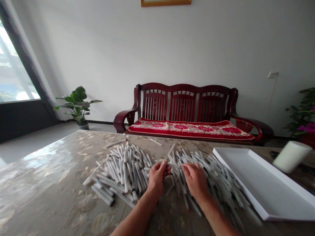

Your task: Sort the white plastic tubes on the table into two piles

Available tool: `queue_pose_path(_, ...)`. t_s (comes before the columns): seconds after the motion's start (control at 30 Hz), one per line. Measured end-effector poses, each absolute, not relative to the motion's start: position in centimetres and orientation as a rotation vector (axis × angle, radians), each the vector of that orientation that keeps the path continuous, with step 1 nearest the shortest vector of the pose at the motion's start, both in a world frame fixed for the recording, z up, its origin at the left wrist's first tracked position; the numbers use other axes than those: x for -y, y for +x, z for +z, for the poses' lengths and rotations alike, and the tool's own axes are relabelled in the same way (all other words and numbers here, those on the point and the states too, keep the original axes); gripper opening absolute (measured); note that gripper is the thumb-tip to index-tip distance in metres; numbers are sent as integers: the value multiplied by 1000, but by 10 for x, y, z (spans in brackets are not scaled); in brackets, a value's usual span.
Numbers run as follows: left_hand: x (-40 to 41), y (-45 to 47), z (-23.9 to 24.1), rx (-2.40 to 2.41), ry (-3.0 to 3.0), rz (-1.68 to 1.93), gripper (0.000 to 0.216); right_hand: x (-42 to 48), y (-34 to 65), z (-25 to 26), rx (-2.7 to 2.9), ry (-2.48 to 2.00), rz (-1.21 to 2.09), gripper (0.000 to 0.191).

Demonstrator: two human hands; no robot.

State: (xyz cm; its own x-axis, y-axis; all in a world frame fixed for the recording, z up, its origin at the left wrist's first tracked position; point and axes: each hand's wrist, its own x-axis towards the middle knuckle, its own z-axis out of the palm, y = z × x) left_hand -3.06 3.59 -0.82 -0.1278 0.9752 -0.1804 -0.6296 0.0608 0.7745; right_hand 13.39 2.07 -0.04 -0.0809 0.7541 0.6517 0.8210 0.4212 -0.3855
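The marble-patterned table (46, 170) bears a white tray (265, 183) and heaps of white tubes (128, 167), likely light, stiff and prone to rolling; grip mid-length. Above the heaps, the partly closed left hand (156, 178) and right hand (195, 180) appear to pinch one tube (169, 165).

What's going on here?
A person holds a thin white tube between their left hand and right hand, just above two heaps of similar tubes spread across a stone-patterned table. A white tray lies on the table to the right of the heaps.
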Motion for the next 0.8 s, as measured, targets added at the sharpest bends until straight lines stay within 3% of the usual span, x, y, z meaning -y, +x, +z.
queue_pose_path(0.8,-35,-32,-8,-912,523,1532,50,-23,138,-3,1813,-1349,-28,14)
